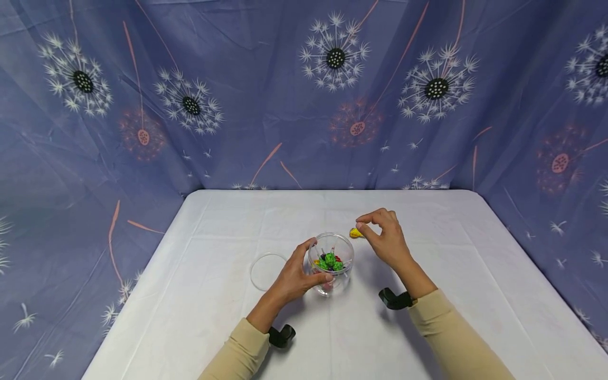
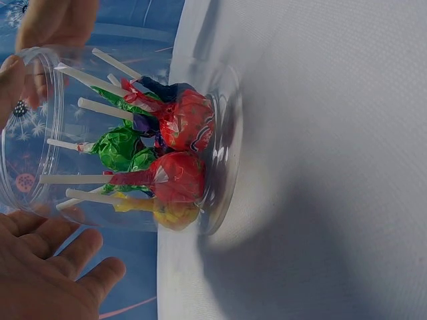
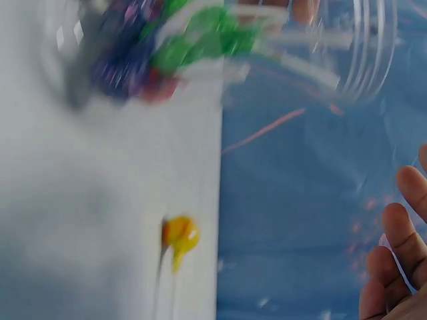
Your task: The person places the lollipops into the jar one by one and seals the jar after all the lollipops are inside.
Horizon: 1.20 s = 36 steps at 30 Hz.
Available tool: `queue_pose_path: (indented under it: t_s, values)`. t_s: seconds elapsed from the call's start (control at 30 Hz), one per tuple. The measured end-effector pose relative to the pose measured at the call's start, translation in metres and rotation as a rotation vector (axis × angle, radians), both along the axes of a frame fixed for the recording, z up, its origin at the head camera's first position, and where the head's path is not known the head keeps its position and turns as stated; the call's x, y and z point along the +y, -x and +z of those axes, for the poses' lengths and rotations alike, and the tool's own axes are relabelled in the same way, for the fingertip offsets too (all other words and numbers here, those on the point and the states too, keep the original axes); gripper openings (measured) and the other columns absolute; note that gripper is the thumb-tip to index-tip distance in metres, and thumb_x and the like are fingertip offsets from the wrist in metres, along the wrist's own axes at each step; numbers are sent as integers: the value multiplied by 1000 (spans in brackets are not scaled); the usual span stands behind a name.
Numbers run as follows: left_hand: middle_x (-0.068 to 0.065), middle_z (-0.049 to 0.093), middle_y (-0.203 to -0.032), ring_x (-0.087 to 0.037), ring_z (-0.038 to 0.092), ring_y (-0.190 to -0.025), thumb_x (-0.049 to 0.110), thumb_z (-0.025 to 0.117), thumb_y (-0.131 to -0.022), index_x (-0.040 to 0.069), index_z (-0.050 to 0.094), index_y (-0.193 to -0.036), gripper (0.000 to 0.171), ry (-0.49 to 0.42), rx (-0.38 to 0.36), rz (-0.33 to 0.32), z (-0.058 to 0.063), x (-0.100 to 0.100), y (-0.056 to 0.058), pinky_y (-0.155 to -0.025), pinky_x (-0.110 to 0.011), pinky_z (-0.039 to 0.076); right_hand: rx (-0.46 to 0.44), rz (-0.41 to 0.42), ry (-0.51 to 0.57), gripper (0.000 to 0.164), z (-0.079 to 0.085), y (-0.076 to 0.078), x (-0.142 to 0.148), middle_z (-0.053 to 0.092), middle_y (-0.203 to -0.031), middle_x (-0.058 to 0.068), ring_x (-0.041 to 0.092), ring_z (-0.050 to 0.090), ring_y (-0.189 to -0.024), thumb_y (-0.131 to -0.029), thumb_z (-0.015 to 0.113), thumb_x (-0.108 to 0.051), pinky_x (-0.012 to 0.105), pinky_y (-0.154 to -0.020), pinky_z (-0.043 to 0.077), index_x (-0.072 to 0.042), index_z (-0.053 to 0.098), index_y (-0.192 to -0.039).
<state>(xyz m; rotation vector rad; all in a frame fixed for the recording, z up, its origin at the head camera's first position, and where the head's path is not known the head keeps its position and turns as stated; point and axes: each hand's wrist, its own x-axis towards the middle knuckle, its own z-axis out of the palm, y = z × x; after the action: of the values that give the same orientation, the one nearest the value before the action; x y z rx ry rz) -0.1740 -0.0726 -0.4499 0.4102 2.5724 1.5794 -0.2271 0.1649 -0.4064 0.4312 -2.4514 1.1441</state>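
A clear plastic jar (image 1: 331, 236) stands on the white table with wrapped lollipops inside. My left hand (image 1: 295, 275) holds it near the rim, thumb on the near side and fingers on the far left side. In the left wrist view, red lollipops (image 2: 179, 177), green ones (image 2: 117, 148) and a yellow one (image 2: 177, 212) show through the wall, sticks towards the mouth. Another yellow lollipop (image 1: 355, 233) lies on the table, right of and behind the jar. Above it hovers my right hand (image 1: 387, 240), apart from it in the right wrist view, nothing in its fingers.
A clear round lid (image 1: 252, 272) lies flat on the table (image 1: 228, 221) left of the jar, partly behind my left hand. A blue curtain (image 1: 266, 95) with dandelion prints hangs at the back and both sides.
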Motion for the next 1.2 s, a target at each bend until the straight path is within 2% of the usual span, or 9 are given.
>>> queue_pose_path:
  t_s: [0.13, 0.27, 0.57, 0.8, 0.9, 1.07, 1.2]
  values:
    - [-5, 34, -151, -27, 29, -142, 46, 78, -72, 24, 29, -146, 91, 7, -9, 8, 0, 0, 0, -113, -54, 27, -61, -45, -19, 18, -11, 9, 14, 58, -91, 6, 16, 39, -87, -89, 66, -26, 33, -75, 32, -12, 70, -100]
    - [-4, 33, -151, -27, 29, -142, 46, 78, -72, 25, 29, -146, 91, 4, -15, 9, 1, 0, -1, -113, -54, 27, -110, -64, -51, 18, -24, 19, 25, 58, -93, 9, 24, 43, -90, -88, 66, -24, 34, -78, 32, -10, 70, -100]
    - [-4, 33, -152, -26, 28, -142, 45, 78, -72, 25, 29, -146, 91, 1, -16, 4, 2, 0, -1, -113, -54, 27, -170, -98, -111, 19, -47, 37, 43, 58, -94, 13, 30, 45, -90, -87, 66, -22, 39, -80, 31, -8, 70, -100]
    - [-4, 33, -151, -26, 28, -143, 45, 79, -72, 25, 30, -146, 91, 3, -15, 8, 1, 0, -1, -114, -54, 26, -322, -119, -115, 25, -59, 50, 48, 58, -104, 16, 30, 45, -96, -89, 64, -27, 39, -79, 33, -8, 68, -105]
    - [-3, 33, -151, -26, 28, -143, 46, 79, -71, 26, 30, -146, 91, 5, -17, 10, 1, 0, 0, -113, -54, 26, -372, -131, -135, 26, -64, 56, 50, 58, -105, 17, 31, 44, -98, -89, 64, -27, 43, -82, 32, -8, 68, -106]
    - [-3, 33, -152, -27, 27, -143, 46, 79, -71, 27, 30, -146, 91, 3, -18, 6, 1, 0, -1, -113, -55, 26, -403, -129, -187, 25, -69, 62, 52, 59, -105, 18, 34, 44, -99, -87, 65, -25, 51, -88, 30, -8, 69, -105]
    - [-3, 33, -152, -26, 27, -143, 46, 79, -71, 26, 30, -146, 91, 6, -10, 4, 1, 0, 0, -113, -54, 26, -405, -121, -221, 24, -72, 65, 53, 60, -103, 19, 35, 45, -98, -86, 65, -25, 51, -85, 30, -8, 70, -102]
